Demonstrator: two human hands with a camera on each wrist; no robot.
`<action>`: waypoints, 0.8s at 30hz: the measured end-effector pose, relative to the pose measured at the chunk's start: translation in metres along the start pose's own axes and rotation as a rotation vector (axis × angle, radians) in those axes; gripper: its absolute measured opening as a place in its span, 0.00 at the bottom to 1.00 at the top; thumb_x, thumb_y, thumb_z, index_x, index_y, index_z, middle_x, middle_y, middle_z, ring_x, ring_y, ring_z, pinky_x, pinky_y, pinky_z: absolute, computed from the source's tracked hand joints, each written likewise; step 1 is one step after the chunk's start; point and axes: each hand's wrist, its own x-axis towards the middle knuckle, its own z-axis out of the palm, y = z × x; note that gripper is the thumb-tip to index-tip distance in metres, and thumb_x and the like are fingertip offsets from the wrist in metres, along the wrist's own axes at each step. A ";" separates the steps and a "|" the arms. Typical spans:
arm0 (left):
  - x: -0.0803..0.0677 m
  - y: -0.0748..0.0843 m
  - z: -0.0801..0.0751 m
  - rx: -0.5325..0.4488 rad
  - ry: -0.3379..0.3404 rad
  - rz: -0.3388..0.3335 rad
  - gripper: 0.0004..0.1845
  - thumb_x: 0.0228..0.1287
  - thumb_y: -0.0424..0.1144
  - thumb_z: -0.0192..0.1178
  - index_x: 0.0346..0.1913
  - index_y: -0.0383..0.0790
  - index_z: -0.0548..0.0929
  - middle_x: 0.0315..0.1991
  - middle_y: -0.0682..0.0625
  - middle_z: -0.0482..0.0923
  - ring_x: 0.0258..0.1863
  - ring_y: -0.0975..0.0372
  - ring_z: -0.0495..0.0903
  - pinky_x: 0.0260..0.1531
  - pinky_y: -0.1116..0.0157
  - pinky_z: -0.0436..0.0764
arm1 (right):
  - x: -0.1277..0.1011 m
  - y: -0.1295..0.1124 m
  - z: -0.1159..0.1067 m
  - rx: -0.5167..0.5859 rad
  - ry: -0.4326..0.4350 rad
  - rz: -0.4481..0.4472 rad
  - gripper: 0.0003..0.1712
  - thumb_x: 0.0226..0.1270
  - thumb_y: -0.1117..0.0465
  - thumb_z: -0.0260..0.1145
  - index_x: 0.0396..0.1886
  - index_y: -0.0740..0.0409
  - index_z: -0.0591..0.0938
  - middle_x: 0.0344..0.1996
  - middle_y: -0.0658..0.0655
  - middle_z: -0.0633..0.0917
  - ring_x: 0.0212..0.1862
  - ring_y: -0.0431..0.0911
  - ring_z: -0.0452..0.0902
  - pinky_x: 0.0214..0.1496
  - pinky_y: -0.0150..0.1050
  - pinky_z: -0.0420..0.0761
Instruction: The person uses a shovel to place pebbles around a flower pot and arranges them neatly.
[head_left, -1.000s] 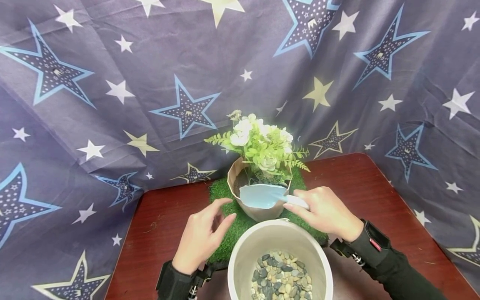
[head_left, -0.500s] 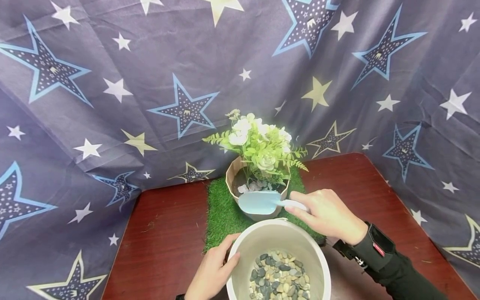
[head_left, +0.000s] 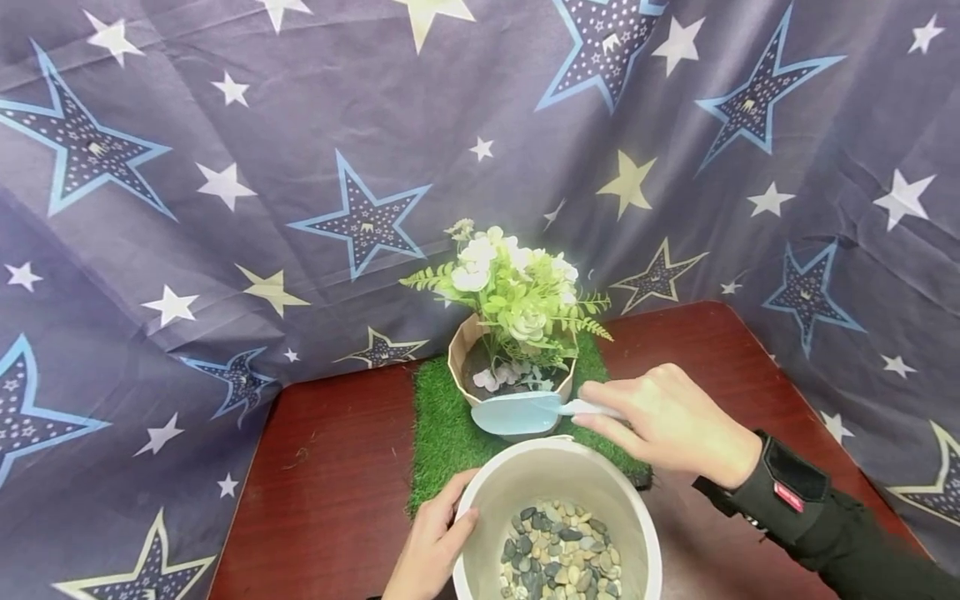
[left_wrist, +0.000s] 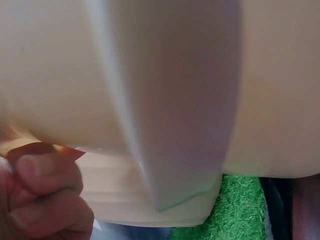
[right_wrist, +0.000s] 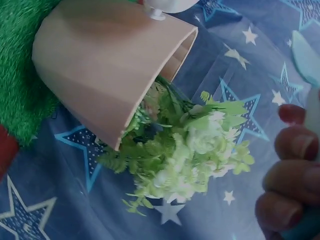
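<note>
We see the small pale-blue plastic scoop (head_left: pixel 517 412) held level over the near rim of the beige faceted plant pot (head_left: pixel 459 367), its smooth rounded blade pointing toward the table's left edge and its white handle (head_left: pixel 592 408) running back into the right hand (head_left: pixel 671 423). That hand's fingers are curled round the handle with the thumb along its near side; in the right wrist view we see only curled fingertips (right_wrist: pixel 287 192) at the frame's right edge and a sliver of the blue blade.

The pot holds a bunch of artificial white flowers and green fern-like leaves (head_left: pixel 517 296), with pale stones (head_left: pixel 498 375) lying at the stems' base. It stands on a square mat of shaggy green artificial grass (head_left: pixel 442 429) in the middle of the glossy dark-red wooden table (head_left: pixel 330 483). The right wrist view shows the pot's flat angled facets and matte outer wall, which the head view only hints at.

Just nearer us, touching the mat's near edge, stands a round off-white plastic bucket (head_left: pixel 491 492) partly filled with smooth grey, tan and dark pebbles (head_left: pixel 558 554). The left hand (head_left: pixel 435 542) grips the bucket's left rim, thumb on the rim's inside and fingers hidden on the outer wall. The left wrist view is filled by the bucket's pale wall, blurred, with curled fingertips (left_wrist: pixel 45 200) at the lower left and a patch of grass mat at the lower right.

A wrinkled navy cloth printed with blue, white and cream stars (head_left: pixel 225 183) hangs behind the table's far and side edges.
</note>
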 end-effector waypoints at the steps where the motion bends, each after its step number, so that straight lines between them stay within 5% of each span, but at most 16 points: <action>1: 0.000 -0.001 0.001 -0.017 0.002 -0.003 0.25 0.69 0.25 0.56 0.66 0.47 0.77 0.50 0.40 0.88 0.40 0.59 0.88 0.33 0.62 0.89 | 0.002 -0.001 -0.003 -0.012 -0.016 -0.024 0.22 0.77 0.45 0.62 0.23 0.43 0.66 0.18 0.38 0.54 0.23 0.30 0.38 0.29 0.29 0.38; 9: -0.001 -0.002 0.003 -0.056 0.005 0.026 0.25 0.69 0.24 0.54 0.66 0.43 0.76 0.47 0.37 0.88 0.38 0.58 0.89 0.32 0.61 0.90 | 0.018 -0.023 -0.021 -0.213 -0.157 -0.225 0.19 0.68 0.43 0.70 0.23 0.43 0.74 0.12 0.40 0.70 0.13 0.38 0.58 0.16 0.34 0.53; 16: -0.001 -0.002 0.003 -0.073 0.019 -0.003 0.24 0.69 0.24 0.54 0.65 0.43 0.77 0.44 0.36 0.88 0.36 0.59 0.88 0.31 0.62 0.89 | 0.027 -0.047 -0.010 -0.388 -0.362 -0.201 0.22 0.58 0.40 0.76 0.15 0.40 0.76 0.12 0.41 0.76 0.16 0.42 0.68 0.22 0.41 0.71; 24: -0.002 -0.004 0.006 -0.107 0.045 -0.012 0.25 0.66 0.23 0.55 0.64 0.42 0.79 0.46 0.37 0.89 0.39 0.60 0.88 0.33 0.59 0.90 | 0.021 -0.065 0.029 -0.550 -0.516 -0.208 0.16 0.48 0.44 0.78 0.13 0.40 0.80 0.15 0.41 0.81 0.20 0.41 0.75 0.25 0.38 0.74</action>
